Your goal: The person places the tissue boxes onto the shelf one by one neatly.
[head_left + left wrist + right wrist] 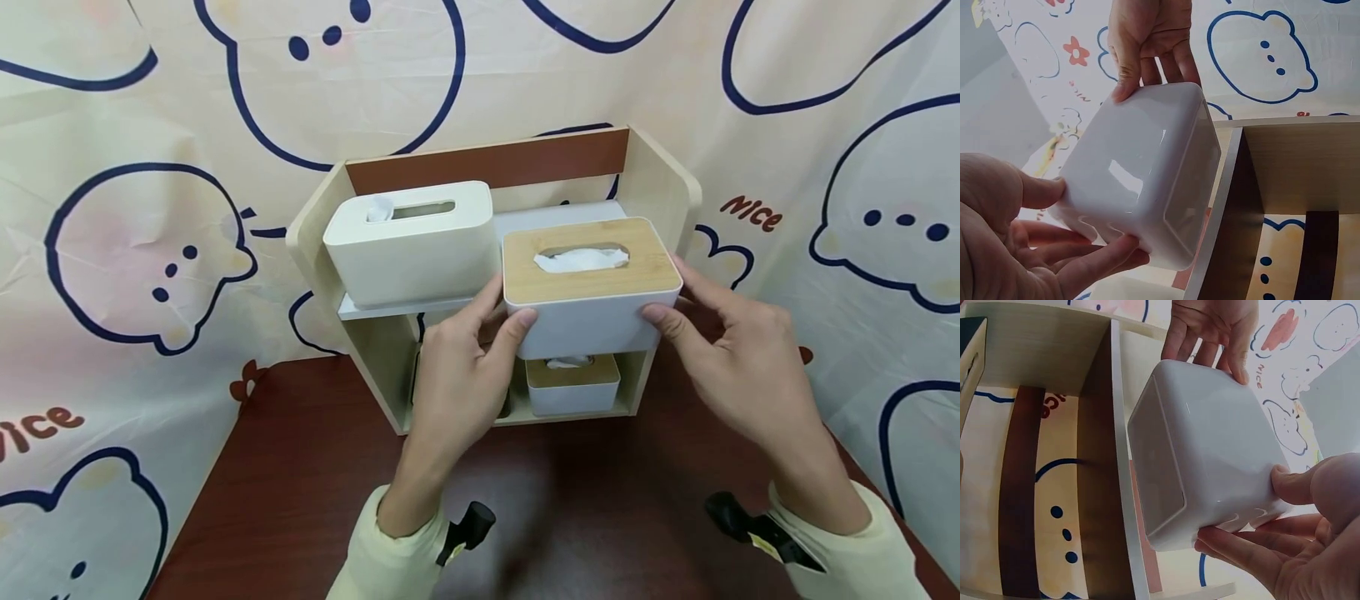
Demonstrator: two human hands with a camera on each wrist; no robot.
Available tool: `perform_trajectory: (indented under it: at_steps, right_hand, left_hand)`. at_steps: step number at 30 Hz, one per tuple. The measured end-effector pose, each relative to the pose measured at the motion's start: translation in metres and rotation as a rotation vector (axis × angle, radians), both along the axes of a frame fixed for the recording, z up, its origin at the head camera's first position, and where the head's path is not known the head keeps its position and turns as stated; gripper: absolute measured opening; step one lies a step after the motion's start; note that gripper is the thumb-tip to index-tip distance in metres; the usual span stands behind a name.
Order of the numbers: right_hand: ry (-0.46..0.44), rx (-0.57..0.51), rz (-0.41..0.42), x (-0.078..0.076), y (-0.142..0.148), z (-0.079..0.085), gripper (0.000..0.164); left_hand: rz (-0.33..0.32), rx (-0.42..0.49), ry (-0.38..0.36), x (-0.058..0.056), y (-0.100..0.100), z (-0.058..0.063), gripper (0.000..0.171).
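Note:
A white tissue box [592, 321] with a light wooden lid [517, 258] is held up at the front right of the shelf unit's upper board. White tissue [581, 261] shows in its slot. My left hand [461, 362] grips the box's left end, thumb on the front face. At the opposite end my right hand [742, 358] holds it likewise. Both wrist views show the white underside of the box [1125, 150] [1219, 444], clear of the shelf. To its left on the upper board stands a cream tissue box [416, 258].
The wooden shelf unit [663, 183] stands on a dark red-brown table [300, 483] against a bear-patterned cloth [150, 250]. In its lower compartment sits a smaller white box with a wooden lid [573, 396]. Something dark beside it is mostly hidden by my left hand.

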State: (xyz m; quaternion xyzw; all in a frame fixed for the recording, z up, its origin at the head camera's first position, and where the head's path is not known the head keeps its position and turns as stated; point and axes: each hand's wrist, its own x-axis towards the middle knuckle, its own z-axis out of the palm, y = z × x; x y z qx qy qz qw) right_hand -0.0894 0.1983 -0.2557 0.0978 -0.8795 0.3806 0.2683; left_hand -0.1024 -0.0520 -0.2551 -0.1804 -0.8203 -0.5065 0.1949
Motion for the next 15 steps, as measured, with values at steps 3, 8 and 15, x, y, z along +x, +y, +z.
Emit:
perform_trajectory:
  at_steps: [3, 8, 15]
  right_hand:
    - [0.000, -0.007, -0.002, -0.006, 0.000, 0.005, 0.064]
    - [-0.013, -0.015, -0.017, -0.017, 0.000, 0.010, 0.063]
    - [-0.030, -0.087, 0.002, -0.036, -0.003, 0.013, 0.061]
  left_hand:
    - [-0.012, 0.020, -0.011, -0.006, 0.001, 0.006, 0.056]
    - [-0.032, 0.056, -0.044, -0.019, 0.004, 0.010, 0.058]
    - [0.020, 0.057, -0.056, -0.039, 0.008, 0.013, 0.057]
